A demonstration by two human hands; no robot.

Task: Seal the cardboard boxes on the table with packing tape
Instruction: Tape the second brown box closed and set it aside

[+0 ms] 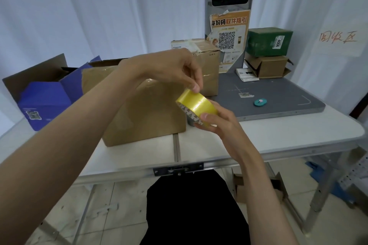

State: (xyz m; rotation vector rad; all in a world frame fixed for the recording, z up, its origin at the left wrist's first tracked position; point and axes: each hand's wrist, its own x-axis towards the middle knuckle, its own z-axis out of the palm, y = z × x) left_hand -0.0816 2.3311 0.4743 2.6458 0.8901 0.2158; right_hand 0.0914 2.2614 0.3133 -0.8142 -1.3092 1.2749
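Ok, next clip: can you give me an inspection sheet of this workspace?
Surface: white folding table, grey mat on it.
Job's things: yellow tape roll; brown box in front; taped box behind.
Clutter: open blue box, green box stacked on a small box, teal cutter.
Grips: right hand holds the roll; left hand pinches its edge.
Cables: nothing seen.
Surroundings: white curtains, poster.

Bright, even, soft indoor light
Glare streaks the tape roll; wide-angle bending away from it, slight blur
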